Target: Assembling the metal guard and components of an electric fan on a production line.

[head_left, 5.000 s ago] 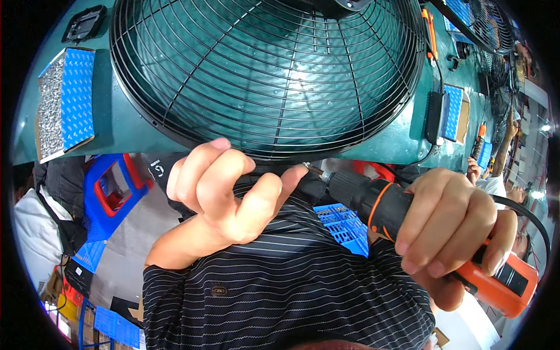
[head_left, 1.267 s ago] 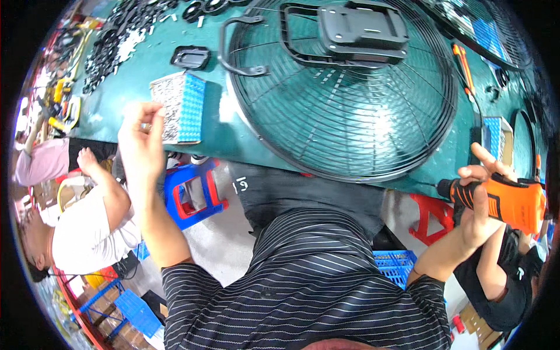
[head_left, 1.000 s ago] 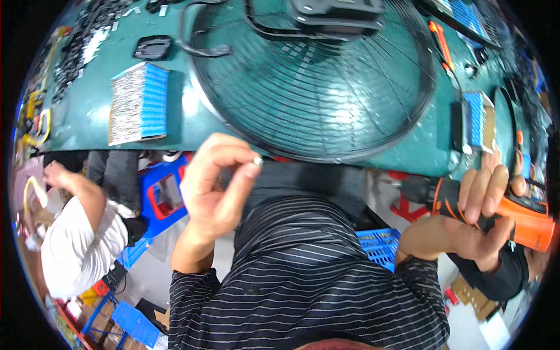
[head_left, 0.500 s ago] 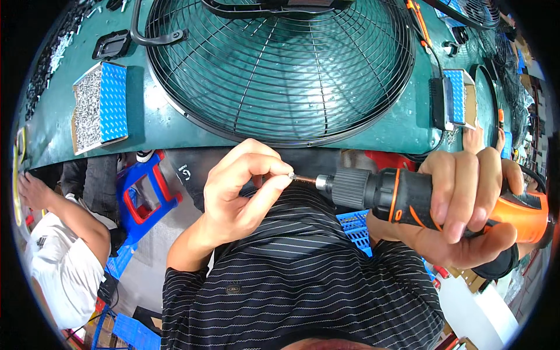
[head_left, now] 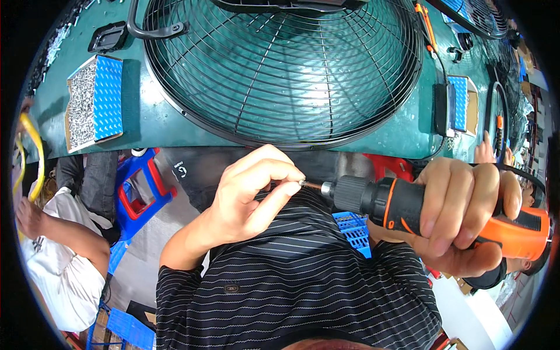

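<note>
Thumb and forefinger of my left hand [head_left: 248, 195] pinch a small silvery screw [head_left: 302, 182], mostly covered by the fingertips. The copper-coloured bit [head_left: 314, 186] of an orange and black electric screwdriver [head_left: 382, 201] points left and meets the screw. My right hand [head_left: 458, 207] wraps round the screwdriver's body, which lies nearly level. Both hands are in front of my striped shirt, just off the near edge of the green table [head_left: 157, 122]. Beyond them, a round black wire fan guard [head_left: 280, 99] rests on the table, its rim near that edge.
An open blue and white box of screws [head_left: 108, 102] stands on the left; another blue box [head_left: 461, 105] is right of the guard. A black curved bracket [head_left: 140, 29] overlaps the guard's rim. Co-workers sit at left, one with a hand [head_left: 29, 219] near a yellow loop [head_left: 38, 157], and at right.
My left hand and the pinched screw have shifted slightly right and down. The screwdriver's rear has dipped a little. At far left, the yellow loop shows more fully.
</note>
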Demonstrator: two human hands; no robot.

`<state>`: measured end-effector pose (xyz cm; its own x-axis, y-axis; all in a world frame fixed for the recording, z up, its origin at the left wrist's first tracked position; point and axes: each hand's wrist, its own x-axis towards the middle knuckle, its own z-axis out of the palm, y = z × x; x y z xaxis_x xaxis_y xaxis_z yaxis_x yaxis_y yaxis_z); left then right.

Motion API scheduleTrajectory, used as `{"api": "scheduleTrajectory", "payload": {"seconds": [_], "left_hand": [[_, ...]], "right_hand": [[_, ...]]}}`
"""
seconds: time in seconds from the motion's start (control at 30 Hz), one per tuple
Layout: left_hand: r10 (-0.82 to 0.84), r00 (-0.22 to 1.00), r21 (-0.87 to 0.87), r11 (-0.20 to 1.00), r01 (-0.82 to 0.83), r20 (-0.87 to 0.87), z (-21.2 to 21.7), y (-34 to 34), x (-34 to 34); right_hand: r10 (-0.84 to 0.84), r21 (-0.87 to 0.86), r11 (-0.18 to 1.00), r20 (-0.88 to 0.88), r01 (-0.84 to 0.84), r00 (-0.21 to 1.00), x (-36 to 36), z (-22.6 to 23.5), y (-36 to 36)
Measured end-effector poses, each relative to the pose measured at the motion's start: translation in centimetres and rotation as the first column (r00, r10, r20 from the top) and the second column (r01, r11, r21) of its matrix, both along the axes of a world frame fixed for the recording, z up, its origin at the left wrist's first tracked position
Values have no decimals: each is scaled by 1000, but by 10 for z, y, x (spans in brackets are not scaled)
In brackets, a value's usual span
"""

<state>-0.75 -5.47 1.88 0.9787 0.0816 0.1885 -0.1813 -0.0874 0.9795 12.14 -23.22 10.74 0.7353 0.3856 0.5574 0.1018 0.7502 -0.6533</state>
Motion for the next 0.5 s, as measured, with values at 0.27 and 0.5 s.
{"api": "scheduleTrajectory", "payload": {"seconds": [0.27,0.5], "left_hand": [[42,997,128,990,-51,72,-4,-9,6],[339,808,647,485,-588,481,-14,-15,9]], "right_hand": [[2,-72,997,34,0,999,6,0,-6],[91,-193,979,151,-61,984,15,-4,-3]]}}
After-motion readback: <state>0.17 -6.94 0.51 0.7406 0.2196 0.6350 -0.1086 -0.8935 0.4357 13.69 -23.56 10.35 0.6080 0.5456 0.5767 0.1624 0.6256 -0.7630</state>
